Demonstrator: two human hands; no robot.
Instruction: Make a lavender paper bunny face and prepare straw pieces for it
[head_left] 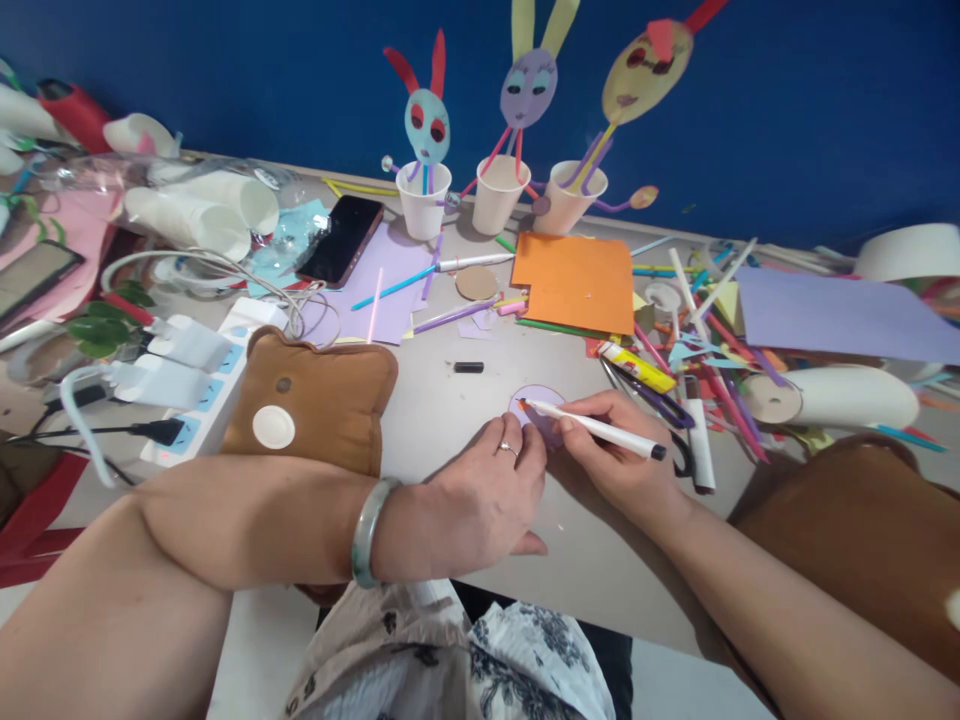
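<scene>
A small purple paper piece (534, 394) lies on the table, partly covered by my fingers, with a little orange mark near its upper left. My left hand (487, 490), ring on one finger, presses on the paper's lower left edge with its fingers bent. In my right hand (619, 450) is a white marker (607, 430), held in a writing grip, its tip on the purple paper and its black end pointing right. A black pen cap (469, 368) lies to the upper left of the paper.
Three paper cups with paper-faced figures (424, 205) stand at the back. Orange paper (577, 285) lies before them. At left are a brown cushion (315, 395), power strip (199, 405) and phone (343, 240). Scissors (649, 395), a glue tube (637, 367) and scraps crowd the right.
</scene>
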